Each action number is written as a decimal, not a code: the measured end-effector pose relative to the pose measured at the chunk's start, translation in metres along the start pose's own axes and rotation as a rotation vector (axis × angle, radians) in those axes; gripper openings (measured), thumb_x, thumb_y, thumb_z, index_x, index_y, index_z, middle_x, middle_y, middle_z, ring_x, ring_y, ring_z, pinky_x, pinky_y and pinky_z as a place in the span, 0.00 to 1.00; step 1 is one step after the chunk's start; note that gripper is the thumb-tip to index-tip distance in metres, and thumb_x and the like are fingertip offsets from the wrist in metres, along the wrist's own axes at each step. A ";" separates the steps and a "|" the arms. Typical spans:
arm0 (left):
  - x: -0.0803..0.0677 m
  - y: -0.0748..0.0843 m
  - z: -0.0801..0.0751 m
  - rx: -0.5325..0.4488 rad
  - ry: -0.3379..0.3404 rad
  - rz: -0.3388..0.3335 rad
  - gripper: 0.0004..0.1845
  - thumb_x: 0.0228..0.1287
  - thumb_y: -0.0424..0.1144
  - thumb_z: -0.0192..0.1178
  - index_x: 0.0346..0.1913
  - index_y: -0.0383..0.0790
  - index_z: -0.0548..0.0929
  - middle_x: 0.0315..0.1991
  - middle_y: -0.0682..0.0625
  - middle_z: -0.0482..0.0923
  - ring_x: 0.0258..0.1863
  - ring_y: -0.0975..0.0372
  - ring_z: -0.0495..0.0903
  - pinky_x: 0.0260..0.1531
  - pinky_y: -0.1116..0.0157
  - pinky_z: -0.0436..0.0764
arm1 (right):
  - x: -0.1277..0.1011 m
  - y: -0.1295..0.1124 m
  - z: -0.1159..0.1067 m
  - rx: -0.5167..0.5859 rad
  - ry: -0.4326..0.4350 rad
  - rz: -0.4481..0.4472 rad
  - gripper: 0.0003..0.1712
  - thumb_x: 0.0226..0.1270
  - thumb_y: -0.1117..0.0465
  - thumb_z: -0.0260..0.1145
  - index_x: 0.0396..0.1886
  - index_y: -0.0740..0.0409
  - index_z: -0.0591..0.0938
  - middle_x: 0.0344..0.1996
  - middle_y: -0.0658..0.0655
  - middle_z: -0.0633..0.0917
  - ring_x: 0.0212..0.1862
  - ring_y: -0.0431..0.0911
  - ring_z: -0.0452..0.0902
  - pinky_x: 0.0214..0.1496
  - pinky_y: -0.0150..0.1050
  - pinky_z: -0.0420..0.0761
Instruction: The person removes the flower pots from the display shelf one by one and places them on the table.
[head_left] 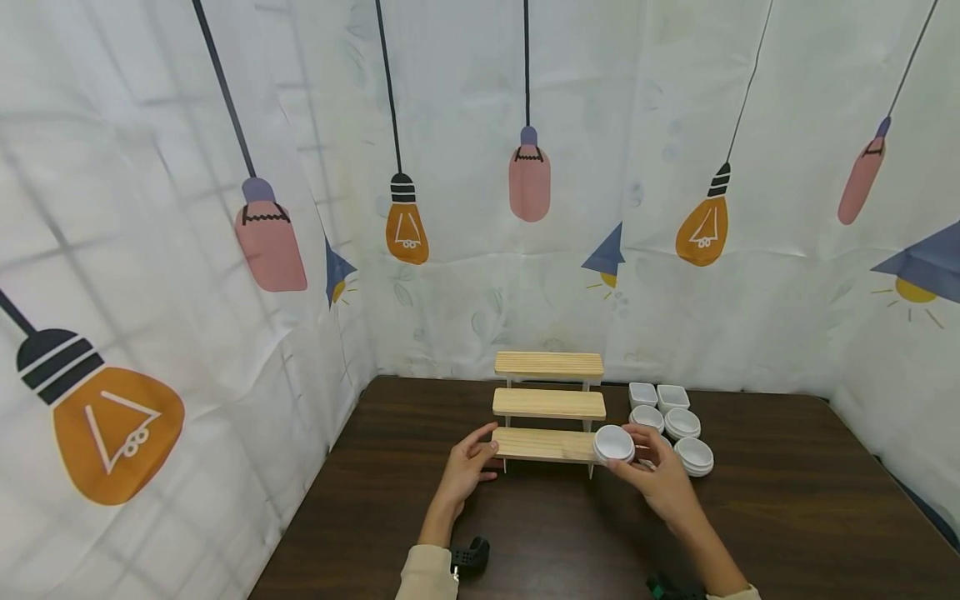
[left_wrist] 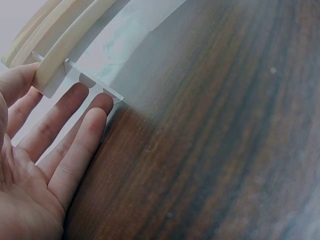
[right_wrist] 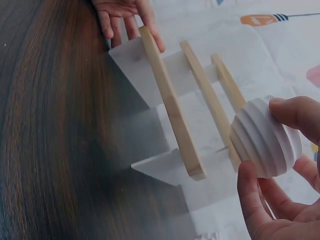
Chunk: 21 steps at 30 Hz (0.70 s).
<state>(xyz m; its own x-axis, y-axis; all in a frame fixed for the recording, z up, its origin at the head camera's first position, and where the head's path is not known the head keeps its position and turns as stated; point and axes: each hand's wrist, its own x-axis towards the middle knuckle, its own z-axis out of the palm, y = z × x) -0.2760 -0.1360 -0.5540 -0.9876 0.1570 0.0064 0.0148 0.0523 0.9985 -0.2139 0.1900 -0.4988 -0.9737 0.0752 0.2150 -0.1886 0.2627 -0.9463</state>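
A three-tier wooden display stand [head_left: 548, 404] with clear end supports stands on the dark table. At the left end of its lowest board, my left hand [head_left: 463, 471] pinches the board between thumb and index finger; the other fingers stretch out beneath, as the left wrist view shows. My right hand [head_left: 660, 477] grips a small white round dish [head_left: 613, 443] by its side, at the right end of that same board. In the right wrist view this dish [right_wrist: 265, 137] is tilted and its side looks ridged; I cannot tell whether it is one piece or a stack.
Right of the stand, white square dishes [head_left: 672, 397] and round dishes [head_left: 694, 457] stand grouped on the dark wood-grain table [head_left: 795, 500]; my right hand partly hides some. A patterned white curtain [head_left: 465, 308] hangs behind the table and along its sides.
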 end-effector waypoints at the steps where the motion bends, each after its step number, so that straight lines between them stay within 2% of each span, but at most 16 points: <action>1: 0.000 0.000 0.000 0.001 0.000 -0.001 0.29 0.76 0.49 0.59 0.75 0.46 0.71 0.58 0.38 0.83 0.60 0.50 0.80 0.44 0.58 0.88 | 0.000 0.000 -0.001 -0.003 0.002 0.002 0.34 0.58 0.65 0.79 0.63 0.62 0.76 0.56 0.61 0.79 0.48 0.39 0.79 0.46 0.30 0.82; 9: 0.000 -0.001 0.000 -0.001 -0.002 -0.003 0.29 0.76 0.48 0.59 0.75 0.45 0.71 0.58 0.38 0.83 0.56 0.51 0.83 0.44 0.58 0.88 | -0.003 0.002 -0.010 -0.005 0.030 -0.021 0.34 0.58 0.66 0.79 0.64 0.64 0.76 0.55 0.60 0.80 0.48 0.35 0.79 0.47 0.29 0.82; 13: 0.000 -0.001 0.000 -0.003 -0.003 -0.005 0.29 0.76 0.48 0.59 0.75 0.45 0.71 0.57 0.39 0.84 0.53 0.51 0.84 0.43 0.59 0.88 | -0.004 0.003 -0.013 0.009 0.037 -0.030 0.33 0.58 0.68 0.78 0.63 0.65 0.77 0.52 0.57 0.80 0.47 0.35 0.79 0.46 0.28 0.83; 21: 0.000 -0.001 0.000 -0.001 -0.006 -0.004 0.29 0.76 0.49 0.60 0.75 0.46 0.71 0.57 0.40 0.84 0.58 0.53 0.81 0.44 0.58 0.88 | -0.006 0.006 -0.021 0.011 0.058 -0.047 0.32 0.58 0.69 0.78 0.62 0.65 0.77 0.47 0.45 0.81 0.45 0.34 0.80 0.44 0.27 0.82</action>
<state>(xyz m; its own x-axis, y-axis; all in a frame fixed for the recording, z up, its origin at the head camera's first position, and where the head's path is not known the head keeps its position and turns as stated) -0.2765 -0.1362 -0.5551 -0.9867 0.1626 0.0025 0.0111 0.0520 0.9986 -0.2062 0.2111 -0.5005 -0.9548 0.1184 0.2727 -0.2359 0.2563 -0.9374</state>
